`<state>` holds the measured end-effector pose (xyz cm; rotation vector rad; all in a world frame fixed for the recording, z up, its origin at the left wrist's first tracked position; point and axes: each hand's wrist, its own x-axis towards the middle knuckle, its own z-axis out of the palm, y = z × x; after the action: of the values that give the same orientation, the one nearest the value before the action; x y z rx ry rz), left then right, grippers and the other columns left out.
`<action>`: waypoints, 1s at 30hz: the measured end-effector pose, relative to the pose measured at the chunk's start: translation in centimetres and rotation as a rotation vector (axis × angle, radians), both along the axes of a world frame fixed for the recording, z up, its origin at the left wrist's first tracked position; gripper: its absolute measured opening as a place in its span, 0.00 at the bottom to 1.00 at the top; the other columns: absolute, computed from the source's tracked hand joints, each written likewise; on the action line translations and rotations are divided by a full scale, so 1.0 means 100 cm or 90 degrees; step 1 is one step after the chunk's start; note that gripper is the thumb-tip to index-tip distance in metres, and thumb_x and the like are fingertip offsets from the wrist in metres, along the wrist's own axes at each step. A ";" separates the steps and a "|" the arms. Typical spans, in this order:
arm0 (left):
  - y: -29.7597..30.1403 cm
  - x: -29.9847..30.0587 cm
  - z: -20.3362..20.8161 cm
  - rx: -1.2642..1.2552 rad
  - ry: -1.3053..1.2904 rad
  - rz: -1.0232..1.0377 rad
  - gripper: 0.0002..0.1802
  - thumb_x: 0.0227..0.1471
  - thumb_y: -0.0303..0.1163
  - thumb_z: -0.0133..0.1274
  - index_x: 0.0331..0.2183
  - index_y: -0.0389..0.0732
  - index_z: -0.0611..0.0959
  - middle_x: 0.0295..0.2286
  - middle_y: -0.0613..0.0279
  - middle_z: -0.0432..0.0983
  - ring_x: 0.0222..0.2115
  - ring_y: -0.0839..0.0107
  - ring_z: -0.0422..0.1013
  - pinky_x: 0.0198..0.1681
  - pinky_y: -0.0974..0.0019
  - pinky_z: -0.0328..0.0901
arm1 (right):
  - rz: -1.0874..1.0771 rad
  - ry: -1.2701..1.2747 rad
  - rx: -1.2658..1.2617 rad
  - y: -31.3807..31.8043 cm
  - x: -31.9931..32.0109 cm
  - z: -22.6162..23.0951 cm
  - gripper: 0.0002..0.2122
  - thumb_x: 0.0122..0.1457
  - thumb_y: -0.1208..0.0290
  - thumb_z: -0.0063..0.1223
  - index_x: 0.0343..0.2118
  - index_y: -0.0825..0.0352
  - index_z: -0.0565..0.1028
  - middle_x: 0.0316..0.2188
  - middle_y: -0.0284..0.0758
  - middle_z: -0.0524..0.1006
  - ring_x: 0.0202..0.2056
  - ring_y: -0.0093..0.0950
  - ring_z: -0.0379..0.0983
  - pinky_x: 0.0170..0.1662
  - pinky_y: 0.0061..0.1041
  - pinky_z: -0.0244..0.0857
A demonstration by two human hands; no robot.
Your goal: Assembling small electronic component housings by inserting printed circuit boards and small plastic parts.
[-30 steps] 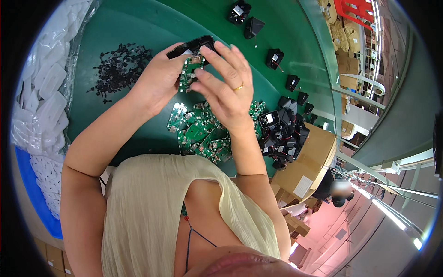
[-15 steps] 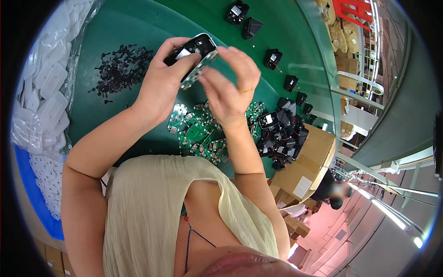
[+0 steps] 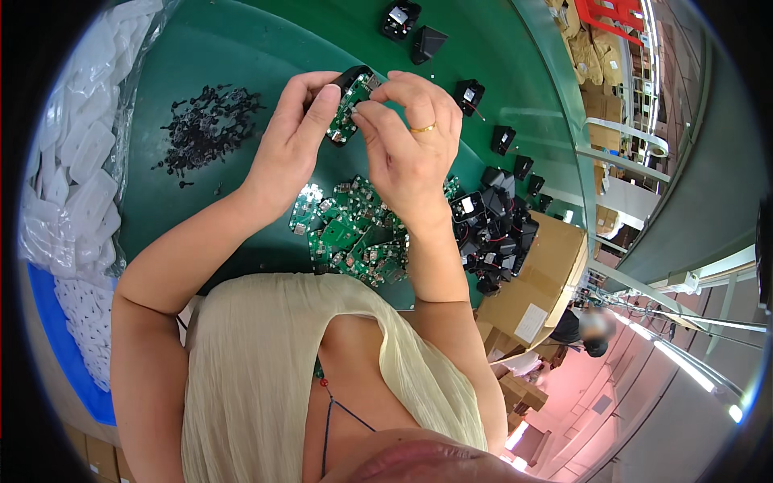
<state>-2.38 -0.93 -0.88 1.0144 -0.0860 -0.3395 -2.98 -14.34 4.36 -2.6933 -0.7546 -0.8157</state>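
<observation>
My left hand [image 3: 294, 129] is wrapped round a black plastic housing [image 3: 336, 138], thumb along its near side. A green circuit board [image 3: 353, 101] lies in the opening of that housing, its components facing up. The fingertips of my right hand [image 3: 411, 133] press on the board's right edge, with thumb and forefinger close together. Below both hands, a loose pile of green circuit boards [image 3: 346, 229] covers part of the green table. To the left of them is a heap of small black parts [image 3: 208, 129].
Black housings [image 3: 495, 229] are piled at the right beside a cardboard box [image 3: 535, 282]. Several more, such as one black housing [image 3: 469, 97], stand in a line across the bench. Bagged white plastic covers [image 3: 88, 161] and a blue bin [image 3: 60, 346] are at left. Another person [image 3: 584, 328] is far right.
The circuit board, tilted between my hands before, now lies in the housing. My left thumb has moved from inside the housing to its edge, and my right fingers have closed in on the board.
</observation>
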 end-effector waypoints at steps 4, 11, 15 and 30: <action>-0.004 -0.002 0.001 0.050 -0.098 0.053 0.16 0.55 0.34 0.45 0.43 0.36 0.66 0.35 0.64 0.66 0.34 0.80 0.63 0.36 0.75 0.62 | -0.016 0.018 -0.012 0.002 0.000 0.002 0.08 0.37 0.77 0.54 0.24 0.64 0.72 0.30 0.31 0.70 0.39 0.30 0.67 0.43 0.31 0.57; -0.003 -0.002 -0.006 0.040 -0.081 0.025 0.16 0.52 0.26 0.47 0.43 0.36 0.65 0.35 0.62 0.67 0.33 0.80 0.65 0.36 0.75 0.62 | 0.084 0.027 -0.031 -0.002 0.001 -0.002 0.06 0.38 0.78 0.56 0.22 0.64 0.72 0.28 0.30 0.71 0.37 0.30 0.69 0.39 0.28 0.58; 0.000 0.000 -0.002 0.043 -0.099 0.031 0.15 0.52 0.25 0.46 0.43 0.36 0.66 0.36 0.61 0.68 0.34 0.79 0.65 0.36 0.75 0.63 | 0.029 0.030 -0.008 0.001 -0.003 -0.004 0.08 0.41 0.79 0.56 0.27 0.66 0.71 0.30 0.33 0.71 0.37 0.32 0.69 0.41 0.29 0.60; 0.003 0.002 0.002 0.177 -0.280 0.119 0.16 0.52 0.24 0.41 0.44 0.35 0.67 0.38 0.56 0.68 0.39 0.68 0.66 0.44 0.68 0.60 | 0.078 0.568 0.909 0.024 -0.016 -0.027 0.25 0.53 0.85 0.45 0.53 0.68 0.54 0.45 0.38 0.65 0.48 0.27 0.63 0.50 0.25 0.60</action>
<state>-2.23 -0.64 -0.69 1.3508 -0.3450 0.0501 -4.62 -11.94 1.65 -1.3744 -0.0008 0.0471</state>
